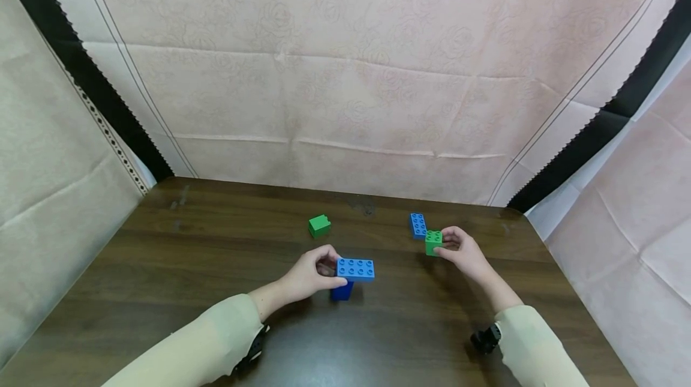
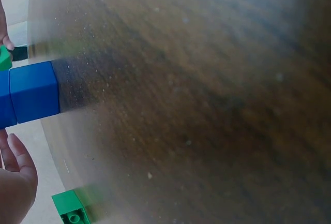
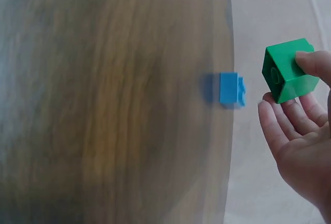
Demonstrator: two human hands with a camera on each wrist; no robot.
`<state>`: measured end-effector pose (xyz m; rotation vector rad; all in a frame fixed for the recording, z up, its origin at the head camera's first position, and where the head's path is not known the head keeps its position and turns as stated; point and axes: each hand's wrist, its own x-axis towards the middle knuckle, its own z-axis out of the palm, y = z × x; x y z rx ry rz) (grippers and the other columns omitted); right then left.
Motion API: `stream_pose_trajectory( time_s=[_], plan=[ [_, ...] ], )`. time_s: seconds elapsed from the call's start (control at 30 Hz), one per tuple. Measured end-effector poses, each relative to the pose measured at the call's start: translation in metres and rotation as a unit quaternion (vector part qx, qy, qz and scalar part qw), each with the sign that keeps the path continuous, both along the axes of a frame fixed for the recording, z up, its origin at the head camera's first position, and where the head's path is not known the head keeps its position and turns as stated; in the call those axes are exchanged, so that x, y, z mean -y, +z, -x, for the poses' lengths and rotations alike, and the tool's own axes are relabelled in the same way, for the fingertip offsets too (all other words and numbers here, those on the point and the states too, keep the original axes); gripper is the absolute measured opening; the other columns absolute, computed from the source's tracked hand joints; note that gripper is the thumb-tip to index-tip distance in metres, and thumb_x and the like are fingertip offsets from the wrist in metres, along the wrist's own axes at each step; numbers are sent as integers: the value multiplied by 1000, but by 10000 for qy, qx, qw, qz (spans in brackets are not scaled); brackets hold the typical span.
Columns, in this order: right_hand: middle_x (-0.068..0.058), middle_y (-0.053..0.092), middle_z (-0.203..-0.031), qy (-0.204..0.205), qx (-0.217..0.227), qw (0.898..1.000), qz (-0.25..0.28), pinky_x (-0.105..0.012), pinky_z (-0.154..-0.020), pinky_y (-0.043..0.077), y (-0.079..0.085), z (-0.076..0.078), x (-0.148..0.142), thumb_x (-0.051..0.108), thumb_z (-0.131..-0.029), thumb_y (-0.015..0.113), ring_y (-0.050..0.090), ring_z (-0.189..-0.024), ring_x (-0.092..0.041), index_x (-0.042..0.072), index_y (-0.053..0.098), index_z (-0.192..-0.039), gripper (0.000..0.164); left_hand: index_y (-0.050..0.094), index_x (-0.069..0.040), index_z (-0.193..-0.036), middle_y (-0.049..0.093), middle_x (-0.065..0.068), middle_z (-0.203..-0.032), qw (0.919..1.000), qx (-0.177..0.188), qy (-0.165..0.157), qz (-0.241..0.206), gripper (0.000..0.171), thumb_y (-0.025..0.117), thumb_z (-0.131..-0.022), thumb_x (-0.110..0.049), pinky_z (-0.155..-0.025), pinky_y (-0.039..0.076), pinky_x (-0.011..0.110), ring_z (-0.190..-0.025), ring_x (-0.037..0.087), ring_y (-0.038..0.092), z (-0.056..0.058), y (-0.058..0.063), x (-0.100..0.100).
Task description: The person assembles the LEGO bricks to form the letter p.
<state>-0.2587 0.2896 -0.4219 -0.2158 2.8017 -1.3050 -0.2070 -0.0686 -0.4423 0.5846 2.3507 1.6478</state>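
My left hand [image 1: 309, 274] pinches one end of a long light-blue toy building brick [image 1: 355, 269], its studs facing up. Below that end sits a darker blue brick [image 1: 342, 292]; in the left wrist view the two blue bricks [image 2: 35, 91] are stacked, the lower one close over the table. Over at the right, my right hand [image 1: 468, 256] holds a green brick [image 1: 433, 243] between thumb and fingers. In the right wrist view this green brick [image 3: 287, 69] is raised off the table, its hollow underside partly showing.
Another blue brick [image 1: 417, 225] lies near the table's back edge, just beyond the held green one. A second green brick [image 1: 320, 225] lies on the brown wooden table [image 1: 216, 237] behind my left hand. Pale patterned cloth [image 1: 335, 105] hangs behind the table.
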Motion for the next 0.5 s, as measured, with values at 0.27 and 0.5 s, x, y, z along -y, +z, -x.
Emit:
stream_pose_trajectory(
  time_s=[0.27,0.5],
  plan=[
    [-22,61,-107,297,-107,9989,344,-16,-75,48,7,-3,14,9,-87,64,58,-89,-9,-8,52,-121,41,55,-11,-98,62,7,-104,10000,-29,-12,-13,27,73,-81,-21,-80,52,29,-91,17,59,0,-1,0],
    [-23,62,-108,495,-22,9974,520,-17,-78,48,14,-9,28,12,-87,65,60,-92,-11,-8,52,-119,40,55,-11,-97,62,7,-103,10000,-26,-30,-60,26,73,-81,-20,-79,52,28,-90,16,58,0,0,0]
  ],
)
